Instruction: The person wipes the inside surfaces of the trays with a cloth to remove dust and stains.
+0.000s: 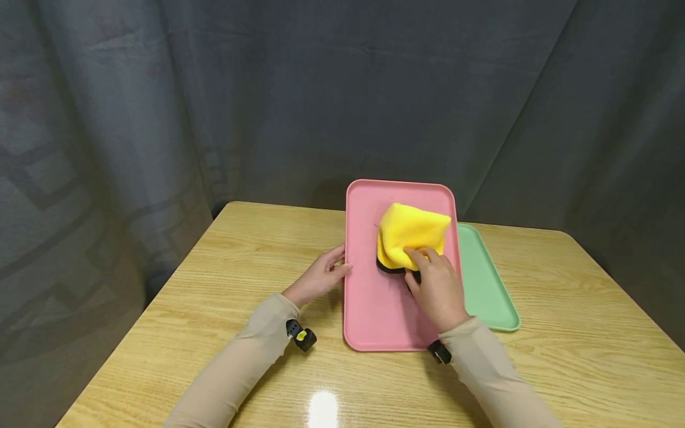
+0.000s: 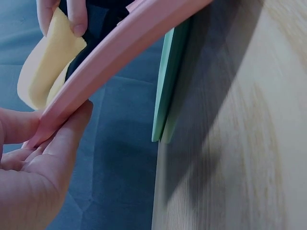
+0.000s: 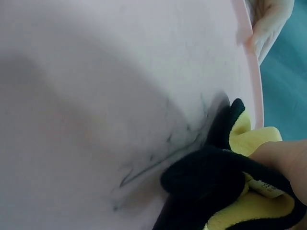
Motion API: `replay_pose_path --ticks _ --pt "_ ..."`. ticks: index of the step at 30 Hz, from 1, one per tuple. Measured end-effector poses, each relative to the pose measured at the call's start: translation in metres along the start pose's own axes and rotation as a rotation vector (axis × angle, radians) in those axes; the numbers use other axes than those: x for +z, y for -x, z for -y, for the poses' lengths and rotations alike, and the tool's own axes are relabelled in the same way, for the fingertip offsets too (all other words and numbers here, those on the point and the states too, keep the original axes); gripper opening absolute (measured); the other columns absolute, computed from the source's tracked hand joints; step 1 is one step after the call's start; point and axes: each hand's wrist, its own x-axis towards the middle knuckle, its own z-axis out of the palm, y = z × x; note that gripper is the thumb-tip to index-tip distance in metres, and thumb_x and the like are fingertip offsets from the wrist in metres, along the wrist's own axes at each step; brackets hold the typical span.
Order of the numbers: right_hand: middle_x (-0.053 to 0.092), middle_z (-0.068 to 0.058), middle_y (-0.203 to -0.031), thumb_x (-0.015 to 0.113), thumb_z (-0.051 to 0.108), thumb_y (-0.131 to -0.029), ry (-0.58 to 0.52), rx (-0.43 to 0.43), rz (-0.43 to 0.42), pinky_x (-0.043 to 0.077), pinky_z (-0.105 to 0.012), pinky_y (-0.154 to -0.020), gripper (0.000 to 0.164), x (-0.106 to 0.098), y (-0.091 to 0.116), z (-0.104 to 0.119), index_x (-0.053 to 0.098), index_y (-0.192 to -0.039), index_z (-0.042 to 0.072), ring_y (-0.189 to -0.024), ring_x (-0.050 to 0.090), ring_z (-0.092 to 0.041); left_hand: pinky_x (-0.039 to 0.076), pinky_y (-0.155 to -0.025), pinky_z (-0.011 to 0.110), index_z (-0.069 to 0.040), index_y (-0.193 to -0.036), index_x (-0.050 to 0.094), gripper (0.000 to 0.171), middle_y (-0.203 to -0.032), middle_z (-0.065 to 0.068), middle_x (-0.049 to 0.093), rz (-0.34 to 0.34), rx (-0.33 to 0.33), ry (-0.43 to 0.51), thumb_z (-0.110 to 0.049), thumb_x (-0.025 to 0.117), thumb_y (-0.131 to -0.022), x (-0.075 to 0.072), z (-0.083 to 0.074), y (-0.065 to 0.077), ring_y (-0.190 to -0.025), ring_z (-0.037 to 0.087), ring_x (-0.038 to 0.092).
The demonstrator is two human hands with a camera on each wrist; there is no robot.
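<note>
A pink tray [image 1: 374,315] is held tilted, its far end raised, over part of a green tray [image 1: 484,291]. My left hand [image 1: 321,273] grips its left rim, thumb on top and fingers beneath, as the left wrist view shows. With my right hand [image 1: 436,288] I pinch a yellow cloth [image 1: 409,229] with a dark underside against the pink tray's surface. In the right wrist view, dark pen-like marks [image 3: 158,163] run across the pink tray beside the cloth's black side [image 3: 201,177].
Both trays are over a light wooden table [image 1: 257,249]. The green tray lies flat to the right, partly covered. A dark grey curtain [image 1: 332,107] hangs behind the table's back edge.
</note>
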Motion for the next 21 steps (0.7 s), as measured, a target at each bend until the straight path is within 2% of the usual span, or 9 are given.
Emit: replay_pose_path --ticks 16,21 --pt "0.062 -0.01 -0.102 0.076 0.008 -0.073 -0.01 -0.082 0.02 0.053 -0.042 -0.067 0.044 0.008 0.0 0.026 0.066 -0.115 0.01 -0.084 0.056 -0.03 0.049 -0.099 0.035 -0.007 -0.148 0.024 0.053 -0.149 0.018 0.034 0.018 0.016 0.003 -0.008 0.043 -0.098 0.0 -0.001 0.0 -0.125 0.033 0.05" --pt "0.063 -0.01 -0.103 0.077 0.009 -0.072 -0.001 -0.124 0.02 0.054 -0.041 -0.069 0.044 0.01 0.0 0.034 0.066 -0.115 0.01 -0.084 0.058 -0.029 0.047 -0.102 0.038 -0.007 -0.148 0.025 0.053 -0.149 0.017 0.034 0.009 0.023 -0.023 -0.008 0.043 -0.098 0.0 0.001 0.0 -0.129 0.032 0.046"
